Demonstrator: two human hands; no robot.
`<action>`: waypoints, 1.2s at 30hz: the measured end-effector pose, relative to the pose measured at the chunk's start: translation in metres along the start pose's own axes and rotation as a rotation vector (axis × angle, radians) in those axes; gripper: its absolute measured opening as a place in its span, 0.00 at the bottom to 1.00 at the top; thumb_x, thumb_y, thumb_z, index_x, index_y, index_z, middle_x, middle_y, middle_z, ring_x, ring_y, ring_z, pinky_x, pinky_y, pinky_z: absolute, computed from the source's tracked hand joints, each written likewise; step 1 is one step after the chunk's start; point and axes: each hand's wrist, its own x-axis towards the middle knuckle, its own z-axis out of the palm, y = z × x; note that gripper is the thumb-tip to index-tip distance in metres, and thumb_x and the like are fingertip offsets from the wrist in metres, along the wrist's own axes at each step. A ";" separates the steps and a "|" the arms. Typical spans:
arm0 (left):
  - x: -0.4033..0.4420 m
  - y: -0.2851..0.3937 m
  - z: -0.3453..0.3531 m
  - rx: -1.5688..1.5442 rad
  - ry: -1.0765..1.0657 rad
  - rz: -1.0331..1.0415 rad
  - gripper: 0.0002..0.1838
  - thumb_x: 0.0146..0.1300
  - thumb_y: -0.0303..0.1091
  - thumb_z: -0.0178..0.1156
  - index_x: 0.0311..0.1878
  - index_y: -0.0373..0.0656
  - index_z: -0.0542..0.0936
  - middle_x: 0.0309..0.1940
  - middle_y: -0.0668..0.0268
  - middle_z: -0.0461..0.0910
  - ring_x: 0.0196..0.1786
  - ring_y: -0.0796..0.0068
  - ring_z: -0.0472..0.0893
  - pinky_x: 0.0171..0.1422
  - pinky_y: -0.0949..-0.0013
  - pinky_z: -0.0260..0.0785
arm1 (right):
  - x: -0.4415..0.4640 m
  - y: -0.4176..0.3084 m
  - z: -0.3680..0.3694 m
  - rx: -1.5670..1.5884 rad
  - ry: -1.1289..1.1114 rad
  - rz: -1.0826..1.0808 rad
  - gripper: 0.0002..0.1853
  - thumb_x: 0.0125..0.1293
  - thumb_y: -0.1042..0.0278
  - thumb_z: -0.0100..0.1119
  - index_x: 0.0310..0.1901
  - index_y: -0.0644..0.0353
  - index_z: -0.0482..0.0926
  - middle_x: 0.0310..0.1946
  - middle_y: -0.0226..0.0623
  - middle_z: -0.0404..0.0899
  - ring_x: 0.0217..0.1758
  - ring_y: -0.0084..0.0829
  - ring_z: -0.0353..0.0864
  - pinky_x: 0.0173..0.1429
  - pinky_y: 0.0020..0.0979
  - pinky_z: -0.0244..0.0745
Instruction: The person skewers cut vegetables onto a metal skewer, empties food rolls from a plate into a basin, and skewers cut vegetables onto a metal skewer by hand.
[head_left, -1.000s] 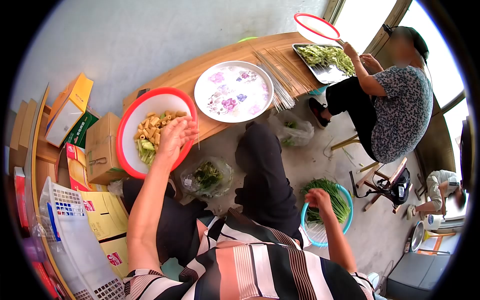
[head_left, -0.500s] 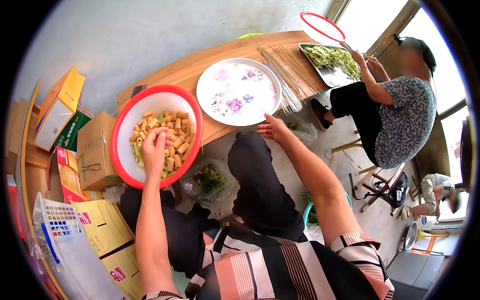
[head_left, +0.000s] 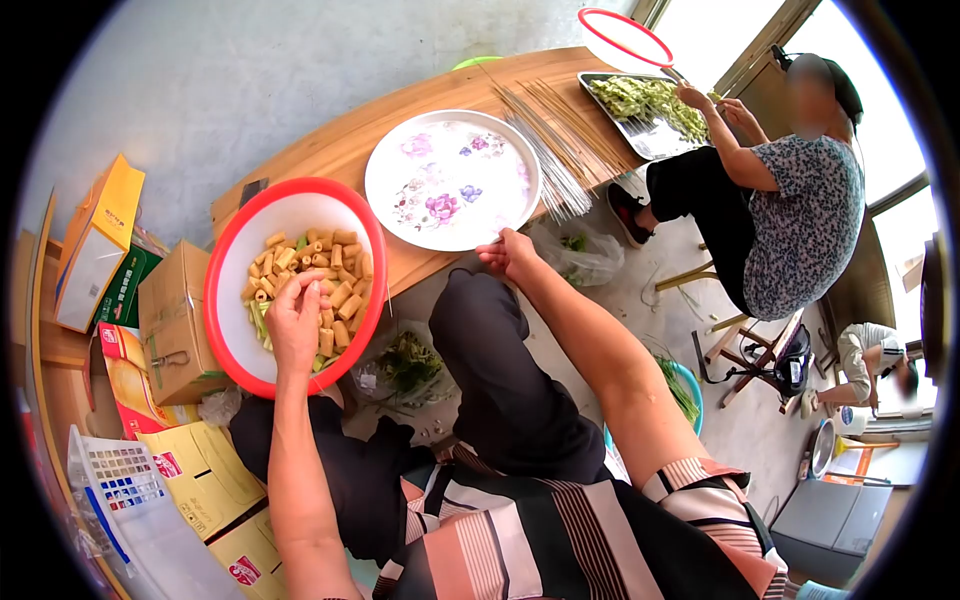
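My left hand (head_left: 297, 318) is over the red-rimmed white bowl (head_left: 228, 300), its fingers bent together at the brown cylindrical pieces (head_left: 343, 290); what they hold is too small to make out. Some green cut pieces lie in the bowl beneath them. Close to the lower rim of the round floral tray (head_left: 420, 160), my right hand (head_left: 508, 252) has its fingers closed; whether anything is between them is hidden. Thin skewers (head_left: 560, 150) lie on the table to the right of the tray.
Beyond the skewers, a metal tray (head_left: 655, 148) holds green vegetables. A seated person (head_left: 800, 200) works at the right. Plastic bags (head_left: 575, 255) and a blue basket (head_left: 690, 385) of greens are on the floor. Boxes (head_left: 180, 320) stand at the left.
My right hand has come from above the blue basket up to the floral tray, and its fingers have closed since half a second ago. My left hand has lowered over the brown pieces.
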 end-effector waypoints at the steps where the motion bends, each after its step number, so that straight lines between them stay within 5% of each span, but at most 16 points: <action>1: -0.001 0.001 0.000 0.024 -0.004 0.012 0.08 0.65 0.28 0.53 0.44 0.36 0.79 0.29 0.68 0.78 0.30 0.83 0.77 0.36 0.79 0.71 | 0.001 -0.001 -0.003 -0.013 0.008 -0.024 0.14 0.68 0.60 0.36 0.41 0.63 0.67 0.29 0.44 0.82 0.21 0.29 0.78 0.22 0.30 0.68; 9: 0.005 -0.001 -0.011 -0.037 0.051 -0.029 0.09 0.66 0.29 0.53 0.44 0.37 0.79 0.29 0.68 0.78 0.28 0.83 0.77 0.34 0.79 0.70 | 0.013 -0.010 -0.043 -0.132 -0.018 -0.064 0.18 0.69 0.59 0.36 0.43 0.66 0.68 0.32 0.47 0.82 0.22 0.33 0.80 0.22 0.30 0.68; 14: 0.013 -0.026 -0.038 -0.084 0.158 -0.074 0.09 0.66 0.30 0.52 0.43 0.38 0.79 0.28 0.69 0.78 0.26 0.84 0.77 0.30 0.80 0.69 | -0.007 -0.014 -0.061 -0.472 -0.043 -0.044 0.27 0.68 0.43 0.40 0.38 0.65 0.74 0.30 0.46 0.81 0.25 0.36 0.80 0.24 0.30 0.68; 16: 0.012 -0.025 -0.051 -0.024 0.182 -0.154 0.09 0.64 0.32 0.54 0.41 0.39 0.80 0.26 0.68 0.79 0.24 0.83 0.77 0.28 0.79 0.68 | -0.009 -0.023 -0.069 -0.597 -0.030 -0.130 0.23 0.67 0.48 0.44 0.31 0.62 0.76 0.22 0.40 0.79 0.19 0.32 0.77 0.20 0.29 0.65; 17: 0.011 -0.025 -0.058 0.042 0.171 -0.191 0.09 0.63 0.33 0.55 0.39 0.39 0.80 0.25 0.68 0.79 0.23 0.83 0.77 0.27 0.78 0.68 | -0.019 -0.030 -0.066 -0.614 -0.024 -0.217 0.23 0.69 0.50 0.42 0.34 0.65 0.75 0.26 0.45 0.82 0.18 0.32 0.79 0.18 0.25 0.64; 20: 0.006 -0.036 -0.066 0.265 0.112 -0.302 0.09 0.58 0.35 0.58 0.33 0.39 0.81 0.19 0.65 0.79 0.21 0.81 0.77 0.26 0.74 0.68 | -0.061 -0.056 -0.043 -0.575 -0.136 -0.425 0.18 0.68 0.54 0.45 0.35 0.63 0.75 0.22 0.38 0.80 0.16 0.25 0.76 0.19 0.24 0.64; 24: -0.004 -0.061 -0.065 0.592 0.019 -0.352 0.12 0.54 0.40 0.62 0.30 0.40 0.80 0.26 0.56 0.81 0.34 0.56 0.80 0.40 0.58 0.70 | -0.142 -0.077 0.030 -0.580 -0.379 -0.576 0.16 0.68 0.57 0.47 0.35 0.63 0.75 0.23 0.37 0.79 0.20 0.24 0.76 0.24 0.22 0.66; 31: -0.013 -0.092 -0.063 0.620 0.104 -0.432 0.15 0.44 0.32 0.69 0.34 0.38 0.75 0.29 0.52 0.79 0.39 0.53 0.79 0.43 0.56 0.70 | -0.172 -0.029 0.116 -0.669 -0.746 -0.448 0.14 0.69 0.59 0.47 0.36 0.62 0.76 0.24 0.36 0.81 0.21 0.23 0.78 0.26 0.20 0.68; 36: -0.014 -0.101 -0.064 0.448 0.173 -0.476 0.13 0.46 0.25 0.64 0.35 0.37 0.73 0.26 0.55 0.79 0.25 0.61 0.80 0.29 0.62 0.72 | -0.145 0.005 0.121 -0.838 -0.753 -0.467 0.12 0.67 0.63 0.47 0.36 0.62 0.77 0.24 0.34 0.81 0.21 0.22 0.78 0.27 0.21 0.68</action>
